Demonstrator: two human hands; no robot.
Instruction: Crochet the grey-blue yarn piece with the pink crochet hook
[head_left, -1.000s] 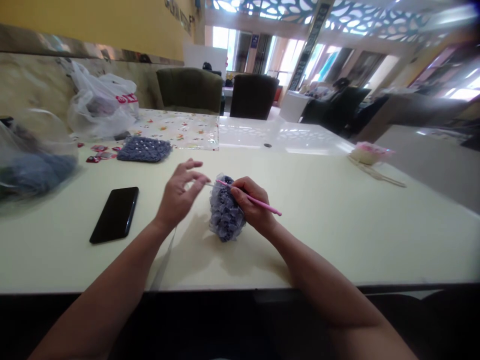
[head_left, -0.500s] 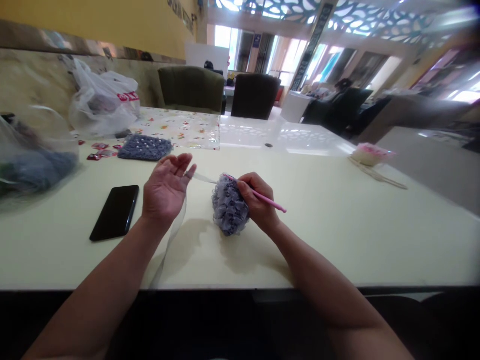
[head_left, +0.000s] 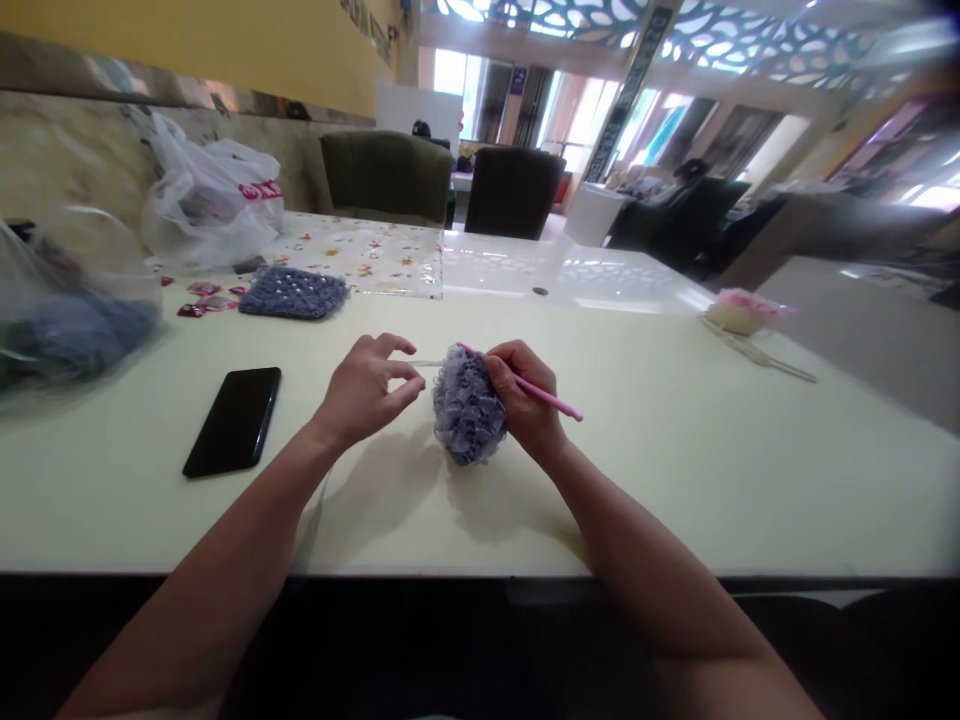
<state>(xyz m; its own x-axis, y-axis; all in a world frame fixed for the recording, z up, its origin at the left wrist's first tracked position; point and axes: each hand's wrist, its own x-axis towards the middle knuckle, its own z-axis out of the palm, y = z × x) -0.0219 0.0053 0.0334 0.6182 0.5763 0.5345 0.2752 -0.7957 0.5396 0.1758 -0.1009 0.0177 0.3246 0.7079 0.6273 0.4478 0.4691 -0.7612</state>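
Observation:
A pink crochet hook (head_left: 551, 398) and a ruffled grey-blue crocheted piece (head_left: 468, 408) are gripped together in my right hand (head_left: 527, 398), the hook's tip at the top of the piece. Left of the piece is my left hand (head_left: 371, 390), palm turned down, thumb and fingers curved but apart. A thin pale ribbon (head_left: 426, 363) runs from the top of the piece to my left fingers and hangs down past the wrist towards the table's front edge. The ribbon seems to pass over the fingers; none of them pinches it.
A black phone (head_left: 234, 422) lies left of my left hand. Behind it are a grey crocheted pouch (head_left: 292, 292), red wrappers (head_left: 204, 289) and plastic bags (head_left: 214, 195). At the right sits a pink-and-cream bundle (head_left: 739, 312) with a cord. Chairs stand beyond the table (head_left: 675, 450).
My left hand has turned from palm up to palm down and moved right, nearer the crocheted piece. My right hand still holds the hook and the piece, shifted slightly right.

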